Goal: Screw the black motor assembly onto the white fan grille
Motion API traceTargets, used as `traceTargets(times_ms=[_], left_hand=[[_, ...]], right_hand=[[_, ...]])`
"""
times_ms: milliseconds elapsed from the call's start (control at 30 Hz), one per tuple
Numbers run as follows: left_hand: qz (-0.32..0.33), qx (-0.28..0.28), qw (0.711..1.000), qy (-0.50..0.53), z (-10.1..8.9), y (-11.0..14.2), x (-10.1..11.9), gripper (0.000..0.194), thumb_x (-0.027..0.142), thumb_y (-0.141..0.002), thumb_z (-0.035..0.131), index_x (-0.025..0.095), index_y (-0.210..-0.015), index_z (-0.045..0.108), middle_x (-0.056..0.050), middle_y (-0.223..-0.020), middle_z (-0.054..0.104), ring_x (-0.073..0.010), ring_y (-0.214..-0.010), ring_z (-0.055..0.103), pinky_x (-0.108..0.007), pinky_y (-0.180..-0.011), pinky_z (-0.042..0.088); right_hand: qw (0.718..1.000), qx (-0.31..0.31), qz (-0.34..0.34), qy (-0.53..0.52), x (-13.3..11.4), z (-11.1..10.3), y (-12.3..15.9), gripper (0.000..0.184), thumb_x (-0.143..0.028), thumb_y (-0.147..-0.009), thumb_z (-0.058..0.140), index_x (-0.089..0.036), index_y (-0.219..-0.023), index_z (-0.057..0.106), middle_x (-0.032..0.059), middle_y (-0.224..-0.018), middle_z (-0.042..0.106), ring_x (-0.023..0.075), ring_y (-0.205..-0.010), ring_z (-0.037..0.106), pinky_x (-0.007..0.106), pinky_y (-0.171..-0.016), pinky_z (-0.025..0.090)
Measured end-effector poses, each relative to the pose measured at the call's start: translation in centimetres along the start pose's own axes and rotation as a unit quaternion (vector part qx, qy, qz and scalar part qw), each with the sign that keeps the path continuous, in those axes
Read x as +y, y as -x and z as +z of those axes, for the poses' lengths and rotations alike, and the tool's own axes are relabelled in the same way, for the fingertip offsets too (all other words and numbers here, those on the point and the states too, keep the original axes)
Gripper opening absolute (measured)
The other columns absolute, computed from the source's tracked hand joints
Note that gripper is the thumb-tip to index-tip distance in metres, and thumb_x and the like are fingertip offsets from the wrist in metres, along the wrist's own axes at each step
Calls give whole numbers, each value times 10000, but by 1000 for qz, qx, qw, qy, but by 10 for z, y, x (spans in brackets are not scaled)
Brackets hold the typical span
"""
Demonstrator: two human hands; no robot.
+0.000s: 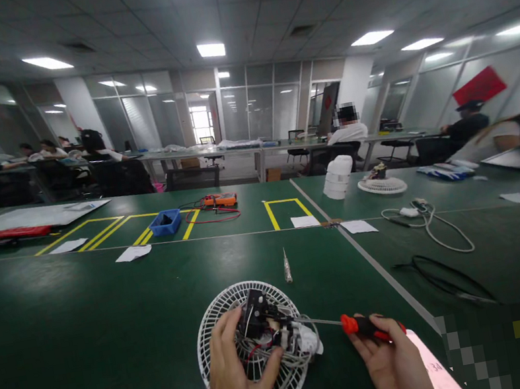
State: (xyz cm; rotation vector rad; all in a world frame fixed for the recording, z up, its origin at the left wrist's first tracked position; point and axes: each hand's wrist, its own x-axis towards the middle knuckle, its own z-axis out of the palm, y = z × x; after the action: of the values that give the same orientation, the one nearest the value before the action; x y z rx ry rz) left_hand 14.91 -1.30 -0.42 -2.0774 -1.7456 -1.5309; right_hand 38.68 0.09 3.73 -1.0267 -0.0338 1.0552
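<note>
In front of me a white round fan grille [213, 313] lies on the green table, with a black motor unit [257, 312], wires and a coiled grey cord [295, 352] on top. My left hand [237, 366] grips the motor unit, fingers along its far left side and thumb near the cord. My right hand [390, 349] holds a red-and-black screwdriver [352, 324] nearly level. Its shaft points left into the unit; the tip is hard to make out there. Beyond the grille lies a small screwdriver with a clear handle [288, 271].
A lit screen [434, 368] sits beside my right hand. Farther back are a blue bin [165, 222], an orange meter [221, 200] with leads, a white cylindrical container [338, 177] and another fan grille [382, 186]. Cables [441, 236] lie on the right. People sit at other tables.
</note>
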Motion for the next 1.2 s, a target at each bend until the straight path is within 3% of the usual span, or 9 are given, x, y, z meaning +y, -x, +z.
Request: traceTargets(times_ms=[267, 433, 600, 800, 900, 1067, 1200], left_hand=[[10, 9, 1000, 0, 0, 0, 0, 737, 437, -855, 710, 222, -1465, 356, -144, -1360, 511, -310, -1267, 546, -518, -1007, 544], [4, 8, 1000, 16, 0, 0, 3, 723, 434, -862, 705, 223, -1462, 360, -145, -1363, 505, -307, -1262, 550, -523, -1012, 542], [-28, 11, 999, 34, 1, 2, 7, 689, 403, -880, 682, 232, -1464, 359, -146, -1390, 475, -310, -1286, 537, -524, -1025, 531], [-20, 2, 999, 40, 0, 5, 13, 770, 376, -813, 731, 204, -1465, 359, -168, -1421, 452, -330, -1316, 510, -543, -1042, 519], [-28, -3, 999, 45, -2, 4, 16, 806, 368, -782, 749, 205, -1470, 362, -166, -1443, 444, -339, -1342, 490, -552, -1061, 508], [-9, -11, 999, 35, -3, 4, 15, 848, 351, -751, 780, 207, -1472, 358, -171, -1443, 440, -339, -1321, 511, -551, -1038, 530], [-19, -6, 999, 39, -1, 6, 15, 867, 351, -753, 778, 214, -1490, 342, -172, -1453, 443, -354, -1346, 489, -576, -1049, 518]], right_hand=[[1000, -16, -2, 11, 4, -3, -1, 396, -221, -505, 847, -201, -812, 598, 0, -761, 689, 192, -765, 701, 305, -674, 627], [999, -30, -10, 35, 3, 0, 4, 527, -255, -536, 868, -206, -982, 592, 13, -785, 718, 206, -769, 719, 310, -699, 618], [998, -45, -8, 34, -1, 3, 13, 670, -268, -547, 858, -243, -1134, 536, 79, -1032, 753, 257, -871, 746, 332, -694, 617], [997, -71, -27, -1, -6, 3, 16, 708, -228, -571, 770, -188, -1236, 531, 134, -1202, 710, 285, -1072, 708, 386, -867, 607], [997, -72, -27, 10, -7, 3, 13, 660, -217, -591, 757, -198, -1217, 547, 98, -1137, 733, 257, -1035, 717, 366, -857, 608], [995, -62, -64, 48, -4, 3, 11, 683, -271, -570, 883, -232, -1179, 576, -22, -852, 720, 190, -791, 726, 290, -729, 612], [993, -60, -75, 65, 1, 2, 12, 707, -341, -579, 915, -273, -1181, 549, -42, -809, 701, 178, -690, 703, 272, -628, 600]])
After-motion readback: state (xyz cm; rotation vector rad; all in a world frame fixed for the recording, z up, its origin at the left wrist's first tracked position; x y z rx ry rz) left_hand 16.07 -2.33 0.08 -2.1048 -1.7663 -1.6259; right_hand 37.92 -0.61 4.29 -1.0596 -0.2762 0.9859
